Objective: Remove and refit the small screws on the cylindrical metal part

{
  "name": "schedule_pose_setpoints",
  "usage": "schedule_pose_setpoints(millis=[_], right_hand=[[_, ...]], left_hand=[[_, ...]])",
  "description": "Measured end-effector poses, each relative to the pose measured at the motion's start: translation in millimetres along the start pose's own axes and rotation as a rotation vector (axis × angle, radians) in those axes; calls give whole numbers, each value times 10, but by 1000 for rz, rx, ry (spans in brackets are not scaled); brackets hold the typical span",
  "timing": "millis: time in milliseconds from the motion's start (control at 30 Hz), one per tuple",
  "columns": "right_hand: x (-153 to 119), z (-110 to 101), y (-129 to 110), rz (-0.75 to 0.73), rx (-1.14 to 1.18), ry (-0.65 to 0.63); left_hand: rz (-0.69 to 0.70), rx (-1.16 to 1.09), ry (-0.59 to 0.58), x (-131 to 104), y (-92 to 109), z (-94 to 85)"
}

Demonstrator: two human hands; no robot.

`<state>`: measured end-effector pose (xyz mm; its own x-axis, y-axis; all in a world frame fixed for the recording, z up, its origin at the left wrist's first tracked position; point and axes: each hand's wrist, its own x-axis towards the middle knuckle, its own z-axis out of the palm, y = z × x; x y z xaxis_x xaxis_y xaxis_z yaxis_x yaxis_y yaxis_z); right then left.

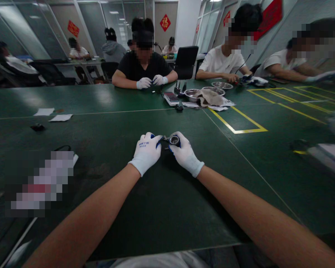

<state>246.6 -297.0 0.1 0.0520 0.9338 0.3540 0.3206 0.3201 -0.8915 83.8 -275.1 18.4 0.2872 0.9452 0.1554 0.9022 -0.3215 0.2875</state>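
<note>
Round metal-rimmed part (174, 140): over tabletop (128, 230), inward of near edge; right hand (185, 152) fingers closed around it. Left hand (147, 152): fingers bent at chain (165, 137), grip unclear. Apparent step: two-handed handling; next move calls for steady support.

The hands (147, 152) wear white and blue gloves (185, 150). The round thing (174, 140) in them has a silver rim. Off to their right, the green tabletop (167, 212) has yellow lines (250, 131).

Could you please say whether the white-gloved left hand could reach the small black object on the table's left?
Probably yes: nothing visible stands between the left hand and the black object, though that hand seems busy at a dark chain-like piece.
</note>
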Motion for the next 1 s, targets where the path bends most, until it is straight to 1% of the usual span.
schedule_pose_setpoints(millis=[67,167,367,467,533,600,700,800,900,1000], right_hand=[[15,6,8,28,4,32],[21,5,11,37,-2,27],[14,-8,41,13,-9,-40],[10,-16,54,5,-7,-47],[7,-26,52,-1,-6,-52],[4,-41,42,-22,0,-71],[-2,-65,21,-64,14,-107],[-10,-80,3,-96,16,-137],[-13,-81,-4,-131,10,-159],[-7,-79,-4,-165,4,-157]], left_hand=[[13,90,-23,4,44,-4],[9,124,-30,-4,65,-16],[-55,-19,-37,17,12,-36],[-57,-99,-6,16,-6,-33],[-32,-219,40,-5,-20,-38],[3,-385,76,-39,-38,-58],[48,-625,104,-99,-51,-110],[57,-849,130,-145,-28,-163],[50,-1024,105,-168,11,-196],[23,-1134,53,-174,35,-204]])
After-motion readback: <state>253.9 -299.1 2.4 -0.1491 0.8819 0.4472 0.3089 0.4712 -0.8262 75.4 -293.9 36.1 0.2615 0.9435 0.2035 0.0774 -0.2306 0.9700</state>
